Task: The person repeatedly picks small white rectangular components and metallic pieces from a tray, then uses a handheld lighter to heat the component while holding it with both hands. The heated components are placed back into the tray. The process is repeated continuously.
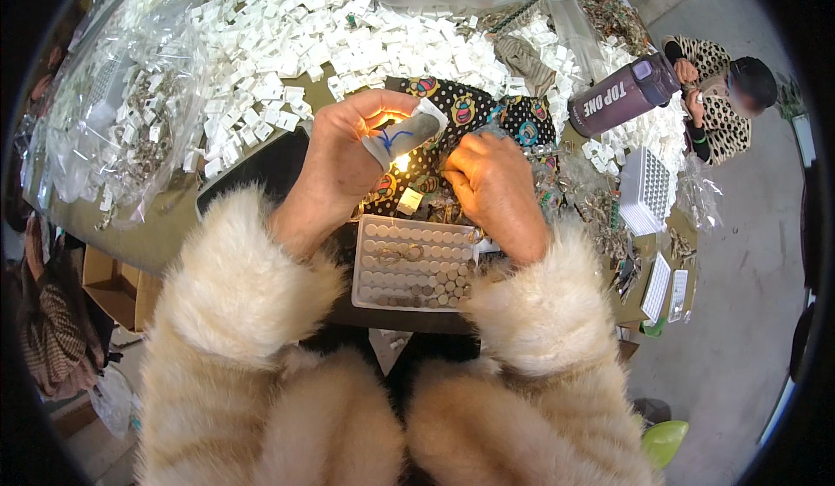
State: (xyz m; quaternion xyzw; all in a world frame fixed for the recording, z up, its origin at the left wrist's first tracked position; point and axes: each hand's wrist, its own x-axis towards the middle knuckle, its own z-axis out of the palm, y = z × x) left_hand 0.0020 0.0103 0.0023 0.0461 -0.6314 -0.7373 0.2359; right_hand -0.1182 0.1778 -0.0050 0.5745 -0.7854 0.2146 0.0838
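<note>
My left hand [344,143] is closed round a grey-and-white piece [409,136] with a blue scrawl on it. A bright yellow glow shows just under this piece. My right hand [500,186] has its fingers curled together over small clear and metal bits; what they hold, if anything, is hidden. Both hands are above a black cloth [465,102] with white dots and colourful patterns. Between them lies a small pale square block [410,201]. Close to my body, a clear compartment tray [356,264] holds rows of round discs, with loose discs and thin rings on top.
A heap of white square pieces [261,51] covers the table's far side. A dark purple bottle [622,95] lies at the right, beyond a stack of white trays [644,186]. Clear plastic bags [78,138] fill the left. Another person [718,95] is at the far right.
</note>
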